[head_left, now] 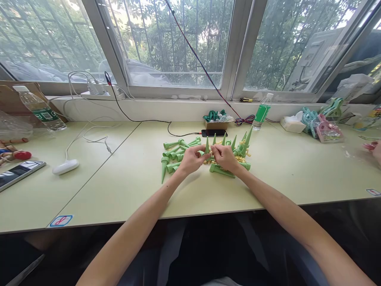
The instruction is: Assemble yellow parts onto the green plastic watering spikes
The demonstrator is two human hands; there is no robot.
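My left hand (191, 159) is closed around the lower part of a green plastic watering spike (207, 145), which stands point up. My right hand (225, 157) is closed in a pinch close beside that spike; what its fingertips hold is too small to make out. Left of my hands lies a pile of green spikes (169, 153), one with its tip toward me (164, 169). Behind and right of my right hand more spikes (246, 143) stand upright among small yellow pieces (239, 159). Another spike (222, 171) lies just below my right hand.
Behind the spikes lie a black phone (214, 133) on a cable and a small cardboard box (216, 125). A water bottle (262, 112), tissues (293, 122) and wrapped pastel clips (326, 125) stand right. Left are a white mouse-shaped device (65, 167) and another phone (19, 174). Another person's hand (377, 152) shows far right.
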